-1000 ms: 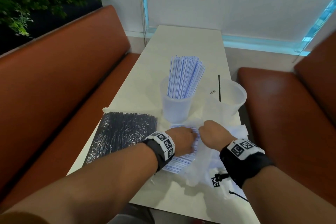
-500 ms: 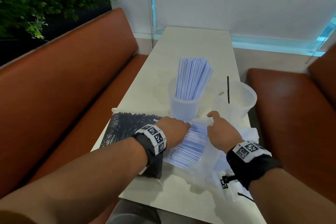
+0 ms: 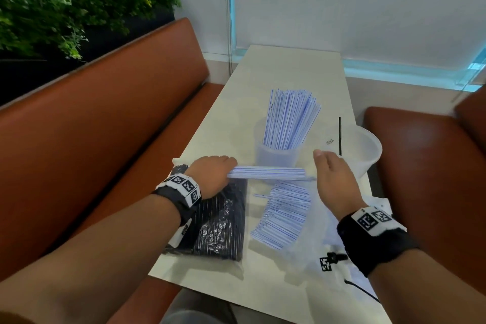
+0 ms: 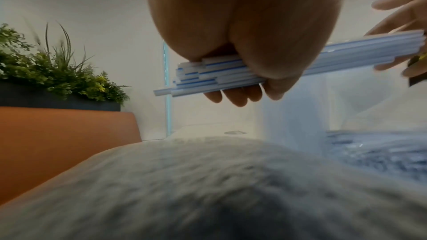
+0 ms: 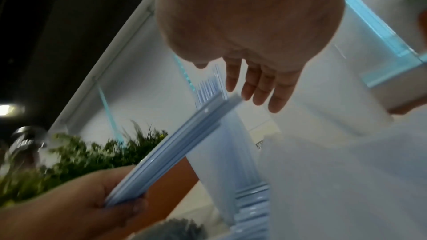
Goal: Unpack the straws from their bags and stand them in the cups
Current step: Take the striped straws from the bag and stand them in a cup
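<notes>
My left hand (image 3: 213, 173) grips the left end of a bundle of blue-striped white straws (image 3: 268, 173) and holds it level above the table. In the left wrist view its fingers (image 4: 242, 96) curl under the bundle (image 4: 346, 54). My right hand (image 3: 331, 176) is flat with straight fingers at the bundle's right end. More striped straws (image 3: 284, 216) lie loose on the table below. A translucent cup (image 3: 276, 158) behind holds many striped straws upright. A second cup (image 3: 365, 150) to the right holds one black straw (image 3: 340, 134). A sealed bag of black straws (image 3: 218, 229) lies under my left wrist.
An emptied clear bag (image 3: 315, 250) lies crumpled on the pale table (image 3: 289, 68) under my right forearm, beside a black cable (image 3: 360, 289). Orange benches (image 3: 118, 126) flank the narrow table. Plants stand behind the left bench. A window wall closes the far end.
My left hand has lifted a bundle of striped straws off the loose pile and turned it level. My right hand has left the clear bag and moved to the bundle's right end.
</notes>
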Demonstrator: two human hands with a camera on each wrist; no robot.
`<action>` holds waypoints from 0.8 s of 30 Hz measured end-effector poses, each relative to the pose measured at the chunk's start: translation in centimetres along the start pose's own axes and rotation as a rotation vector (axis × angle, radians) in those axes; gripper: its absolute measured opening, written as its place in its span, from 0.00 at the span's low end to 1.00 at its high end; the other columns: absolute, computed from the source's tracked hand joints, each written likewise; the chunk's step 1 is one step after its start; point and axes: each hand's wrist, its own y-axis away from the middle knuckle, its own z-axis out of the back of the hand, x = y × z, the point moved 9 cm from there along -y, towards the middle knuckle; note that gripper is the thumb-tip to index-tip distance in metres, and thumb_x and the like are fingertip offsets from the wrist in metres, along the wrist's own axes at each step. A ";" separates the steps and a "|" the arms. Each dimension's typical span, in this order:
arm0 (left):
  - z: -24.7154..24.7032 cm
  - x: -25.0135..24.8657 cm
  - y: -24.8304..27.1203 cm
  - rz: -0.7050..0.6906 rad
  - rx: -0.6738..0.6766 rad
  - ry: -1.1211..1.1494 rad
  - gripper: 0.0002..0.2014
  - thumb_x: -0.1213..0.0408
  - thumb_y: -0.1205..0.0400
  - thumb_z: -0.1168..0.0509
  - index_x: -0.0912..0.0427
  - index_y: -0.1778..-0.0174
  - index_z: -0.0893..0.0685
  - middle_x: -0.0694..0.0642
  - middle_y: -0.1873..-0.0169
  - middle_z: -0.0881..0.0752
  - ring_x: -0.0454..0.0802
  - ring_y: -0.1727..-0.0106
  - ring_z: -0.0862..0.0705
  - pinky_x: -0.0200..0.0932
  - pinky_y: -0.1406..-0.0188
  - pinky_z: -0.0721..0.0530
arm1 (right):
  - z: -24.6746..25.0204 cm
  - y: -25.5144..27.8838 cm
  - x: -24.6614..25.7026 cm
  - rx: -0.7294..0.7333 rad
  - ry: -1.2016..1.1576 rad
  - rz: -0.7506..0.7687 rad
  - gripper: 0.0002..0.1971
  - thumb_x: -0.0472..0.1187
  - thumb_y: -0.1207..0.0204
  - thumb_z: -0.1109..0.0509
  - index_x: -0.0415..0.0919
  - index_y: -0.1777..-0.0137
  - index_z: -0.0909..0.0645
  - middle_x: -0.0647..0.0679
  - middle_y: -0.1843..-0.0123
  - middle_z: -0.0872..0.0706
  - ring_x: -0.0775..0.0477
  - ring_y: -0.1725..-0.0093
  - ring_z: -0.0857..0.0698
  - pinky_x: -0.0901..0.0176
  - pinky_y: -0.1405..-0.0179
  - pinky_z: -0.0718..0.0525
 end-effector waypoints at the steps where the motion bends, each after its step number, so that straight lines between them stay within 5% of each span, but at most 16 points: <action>1: 0.5 -0.8 -0.2 -0.026 -0.036 0.027 0.10 0.58 0.16 0.35 0.54 0.41 0.24 0.54 0.51 0.17 0.57 0.55 0.16 0.53 0.57 0.17 | -0.4 -0.1 0.0 0.023 -0.124 -0.048 0.19 0.60 0.12 0.47 0.51 0.54 0.20 0.53 0.54 0.15 0.53 0.52 0.18 0.52 0.48 0.25; 4: 1.7 -3.4 -1.0 -0.093 -0.110 0.076 0.10 0.61 0.18 0.34 0.56 0.42 0.23 0.56 0.53 0.17 0.58 0.57 0.17 0.51 0.64 0.22 | -1.9 0.0 -0.5 0.141 -0.459 -0.274 0.24 0.58 0.12 0.42 0.44 0.53 0.10 0.46 0.53 0.08 0.48 0.49 0.11 0.48 0.44 0.13; 8: 2.8 -5.5 -1.6 -0.100 -0.170 0.085 0.11 0.60 0.18 0.34 0.56 0.42 0.24 0.55 0.54 0.17 0.58 0.58 0.17 0.45 0.67 0.31 | 0.6 -1.0 -0.1 -0.042 -0.515 -0.220 0.20 0.51 0.12 0.41 0.43 0.53 0.10 0.49 0.55 0.06 0.52 0.50 0.09 0.50 0.38 0.16; 12: 4.0 -10.1 -2.5 -0.168 -0.192 0.104 0.10 0.58 0.19 0.34 0.55 0.45 0.24 0.54 0.57 0.16 0.58 0.60 0.17 0.45 0.70 0.30 | -1.9 -0.2 0.4 0.113 -0.361 -0.191 0.21 0.45 0.13 0.39 0.41 0.59 0.08 0.48 0.59 0.07 0.51 0.55 0.10 0.51 0.44 0.14; 15: 4.8 -10.6 -3.2 -0.139 -0.189 0.148 0.09 0.57 0.18 0.36 0.54 0.44 0.23 0.51 0.58 0.19 0.57 0.59 0.17 0.45 0.68 0.30 | -1.6 0.0 -1.4 0.038 -0.635 -0.336 0.22 0.52 0.13 0.38 0.38 0.55 0.09 0.44 0.56 0.07 0.44 0.53 0.09 0.49 0.47 0.13; 17: 6.1 -9.3 -3.3 -0.069 -0.221 0.396 0.06 0.59 0.17 0.35 0.53 0.46 0.21 0.46 0.63 0.22 0.52 0.61 0.18 0.43 0.67 0.29 | -1.5 0.5 -2.8 0.013 -0.842 -0.460 0.23 0.57 0.13 0.38 0.39 0.51 0.11 0.45 0.55 0.06 0.43 0.49 0.08 0.50 0.48 0.12; 20: 9.5 -7.2 -3.1 0.049 -0.399 1.096 0.06 0.59 0.18 0.29 0.55 0.55 0.20 0.46 0.67 0.19 0.44 0.67 0.21 0.39 0.65 0.23 | -2.8 1.3 -4.4 0.075 -0.946 -0.610 0.28 0.63 0.14 0.40 0.36 0.46 0.13 0.41 0.51 0.06 0.41 0.47 0.07 0.48 0.47 0.12; 24: 13.0 -6.4 -3.4 0.058 -0.628 1.887 0.09 0.68 0.22 0.28 0.49 0.62 0.16 0.54 0.69 0.18 0.53 0.64 0.17 0.48 0.55 0.17 | -4.4 1.9 -3.9 0.120 -1.084 -0.697 0.32 0.64 0.14 0.42 0.33 0.39 0.17 0.37 0.43 0.09 0.37 0.42 0.10 0.43 0.43 0.12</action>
